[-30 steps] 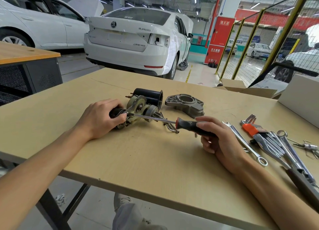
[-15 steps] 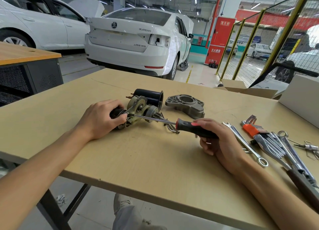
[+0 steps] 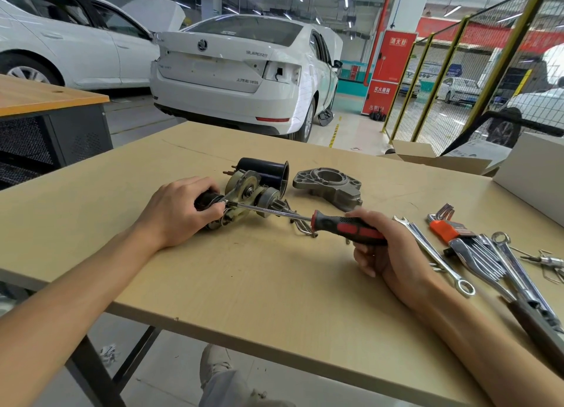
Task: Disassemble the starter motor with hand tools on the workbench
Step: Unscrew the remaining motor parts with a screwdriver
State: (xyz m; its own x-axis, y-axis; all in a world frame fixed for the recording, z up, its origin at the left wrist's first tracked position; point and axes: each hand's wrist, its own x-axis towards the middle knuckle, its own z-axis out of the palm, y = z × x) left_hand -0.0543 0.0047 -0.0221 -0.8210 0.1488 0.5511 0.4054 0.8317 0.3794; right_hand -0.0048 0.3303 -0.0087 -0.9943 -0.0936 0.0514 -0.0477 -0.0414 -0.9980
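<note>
Little has shifted since a second ago: both hands hold their places. One left hand point(image 3: 180, 211) grips the dark end of the starter motor point(image 3: 247, 193), lying at twelve o'clock of mid-bench; one right hand point(image 3: 384, 254) curls round the single screwdriver point(image 3: 348, 228), blade tip at the motor's nine o'clock end. Best to keep the shaft square and the motor pinned. One removed housing point(image 3: 329, 185) sits at the motor's three o'clock.

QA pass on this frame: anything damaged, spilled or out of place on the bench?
Nothing spilled. The white car behind has an empty right tail-lamp socket. Loose tools are scattered near the workbench edge.
</note>
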